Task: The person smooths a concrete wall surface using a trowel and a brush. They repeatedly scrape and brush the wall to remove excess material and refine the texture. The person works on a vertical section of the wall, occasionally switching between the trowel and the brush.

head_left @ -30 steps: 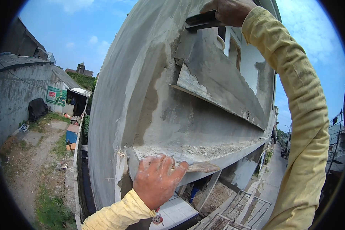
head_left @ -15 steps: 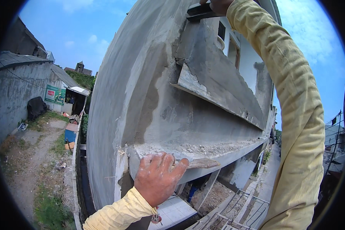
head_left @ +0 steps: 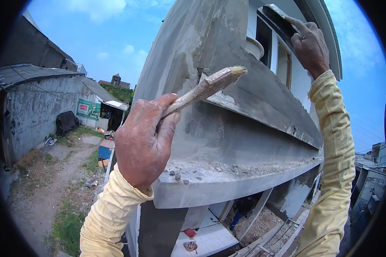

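Observation:
My left hand (head_left: pixel 143 141) is closed around the handle of a cement-caked paintbrush (head_left: pixel 208 87). Its short, pale bristles point up to the right, in front of the grey plastered wall (head_left: pixel 167 64). My right hand (head_left: pixel 312 49) is raised at the upper right, gripping a dark, flat plastering trowel (head_left: pixel 275 20) with a light strip along one edge; part of the trowel is behind the fingers. Below the brush, crumbs of mortar lie on a concrete ledge (head_left: pixel 227 188). A sloping slab (head_left: pixel 261 111) with a rough plaster edge juts out above that ledge.
A white round bucket (head_left: pixel 254 48) stands behind the sloping slab, near a window frame (head_left: pixel 283 64). Far below are a tiled floor (head_left: pixel 206 240) with small red items and metal bars (head_left: pixel 283 235). Left is a dirt yard (head_left: pixel 60 171) beside a grey wall (head_left: pixel 47 111).
My left hand has lifted the brush off the ledge and turned its bristles upward. My right hand has moved right with the trowel, away from the wall corner. The view has shifted.

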A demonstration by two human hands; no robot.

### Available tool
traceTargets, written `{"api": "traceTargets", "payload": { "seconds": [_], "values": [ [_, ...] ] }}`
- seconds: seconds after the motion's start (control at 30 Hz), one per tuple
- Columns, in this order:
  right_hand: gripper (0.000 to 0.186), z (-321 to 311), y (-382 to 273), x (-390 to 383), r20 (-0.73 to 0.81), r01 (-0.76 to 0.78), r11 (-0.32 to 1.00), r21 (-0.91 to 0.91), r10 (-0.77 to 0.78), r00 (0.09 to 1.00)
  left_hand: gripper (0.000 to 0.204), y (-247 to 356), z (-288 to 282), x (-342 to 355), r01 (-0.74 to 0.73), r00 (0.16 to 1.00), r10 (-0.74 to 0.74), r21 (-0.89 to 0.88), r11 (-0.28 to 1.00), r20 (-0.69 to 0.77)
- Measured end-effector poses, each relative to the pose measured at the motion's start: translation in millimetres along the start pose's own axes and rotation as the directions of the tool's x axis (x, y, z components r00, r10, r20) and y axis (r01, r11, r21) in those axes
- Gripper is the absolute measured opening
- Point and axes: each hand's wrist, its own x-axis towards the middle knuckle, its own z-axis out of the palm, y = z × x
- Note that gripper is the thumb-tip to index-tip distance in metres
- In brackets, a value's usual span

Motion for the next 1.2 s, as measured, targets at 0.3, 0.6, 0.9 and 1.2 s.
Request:
{"api": "traceTargets", "payload": {
  "seconds": [0.3,0.6,0.9,1.2],
  "values": [
    [0.051,-36,37,-52,0.024,0.024,0.981,0.192,-0.029,0.999,0.036,-47,76,255,0.067,0.995,-0.098,0.545,0.836,0.028],
    [0.057,-63,88,-88,0.083,0.038,0.991,0.126,-0.049,0.995,0.036,-63,86,257,-0.272,0.917,0.128,0.359,0.893,0.377],
    [0.055,-65,99,-88,0.057,0.02,0.986,0.168,-0.03,0.998,0.034,-72,22,178,-0.265,0.924,0.14,0.335,0.904,0.355],
    [0.054,-68,87,-108,0.14,-0.008,0.981,0.193,-0.02,0.99,0.037,-52,107,288,-0.195,0.948,0.056,0.432,0.881,0.314]
  ]
}}
